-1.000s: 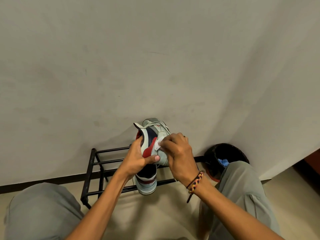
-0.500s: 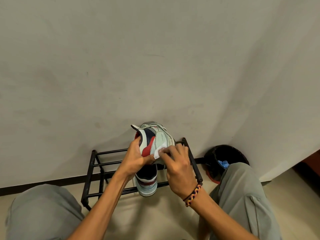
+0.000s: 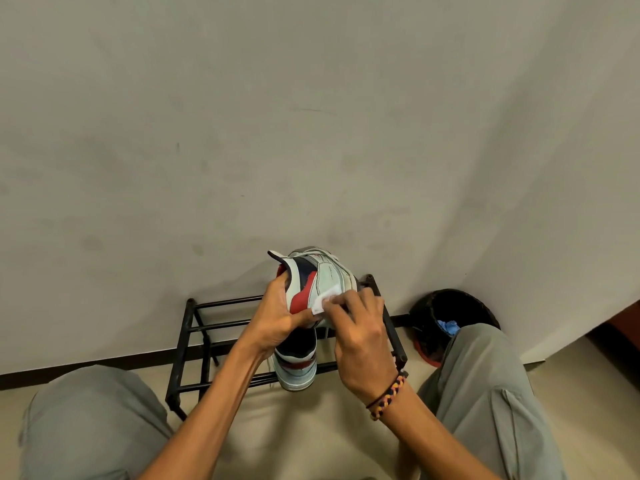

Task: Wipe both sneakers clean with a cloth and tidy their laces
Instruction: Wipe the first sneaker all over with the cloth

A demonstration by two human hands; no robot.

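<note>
— Sneaker (image 3: 317, 285) sits where?
— Held up in front of the wall, above a black rack (image 3: 194, 327); the left hand (image 3: 277, 320) has its grip wrapped round the heel side.
— And the right hand (image 3: 360, 341)?
— Its grip pinches a white cloth (image 3: 323, 301) against the pale side panel.
— The other sneaker (image 3: 296, 365)?
— On the rack, just below. A dark bin (image 3: 450, 313) stands to the right.

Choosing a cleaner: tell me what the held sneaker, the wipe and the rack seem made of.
Held sneaker: smooth stitched panels, probably leather or synthetic, matte. Wipe: thin white sheet, cloth or paper, unclear. Rack: thin black bars, likely painted metal.
</note>
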